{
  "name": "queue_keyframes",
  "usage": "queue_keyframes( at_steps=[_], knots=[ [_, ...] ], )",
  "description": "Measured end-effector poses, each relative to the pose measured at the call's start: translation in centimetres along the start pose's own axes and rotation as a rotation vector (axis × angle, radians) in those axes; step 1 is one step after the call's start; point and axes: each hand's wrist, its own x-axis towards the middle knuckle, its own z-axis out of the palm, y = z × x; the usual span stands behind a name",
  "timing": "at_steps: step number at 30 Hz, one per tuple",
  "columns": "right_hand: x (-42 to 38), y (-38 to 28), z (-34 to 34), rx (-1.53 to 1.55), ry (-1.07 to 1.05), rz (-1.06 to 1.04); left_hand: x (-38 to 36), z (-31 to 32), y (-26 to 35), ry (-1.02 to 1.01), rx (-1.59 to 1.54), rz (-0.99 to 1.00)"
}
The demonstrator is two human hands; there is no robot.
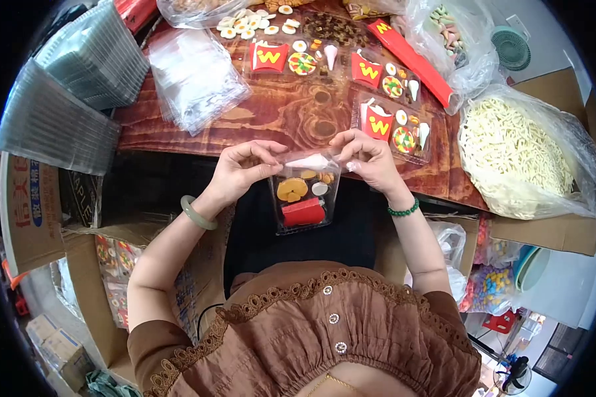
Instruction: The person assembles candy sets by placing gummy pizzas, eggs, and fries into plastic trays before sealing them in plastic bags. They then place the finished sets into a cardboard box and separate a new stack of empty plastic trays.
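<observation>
A clear plastic bag (305, 221) hangs just off the table's near edge, above my lap. Inside it sit a red box (303, 212), orange-brown pieces (291, 189) and a small white piece (320, 189), seen through the plastic. My left hand (248, 165) pinches the bag's upper left corner between thumb and fingers. At the upper right corner, my right hand (371, 159) has the plastic pinched the same way. A filled clear tray (394, 129) with a red fries box and a small pizza lies on the table beyond my right hand.
Two more filled trays (302, 58) (385, 74) lie farther back. Flat clear bags (195, 76) are piled left, near stacked clear trays (89, 59). Egg-shaped candies (248, 25) lie at the back. A large bag of pale strips (520, 152) stands right, beside a red folded carton stack (414, 63).
</observation>
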Motion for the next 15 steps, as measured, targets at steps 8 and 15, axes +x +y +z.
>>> queue_keyframes(
  at_steps=[8,15],
  knots=[
    [-1.4,1.2,-0.5,-0.044,-0.028,-0.092,-1.4,0.3,0.5,0.005,-0.102,0.012],
    [-2.1,-1.8,0.7,0.047,0.037,-0.074,-2.3,3.8,-0.6,0.142,0.074,-0.068]
  ],
)
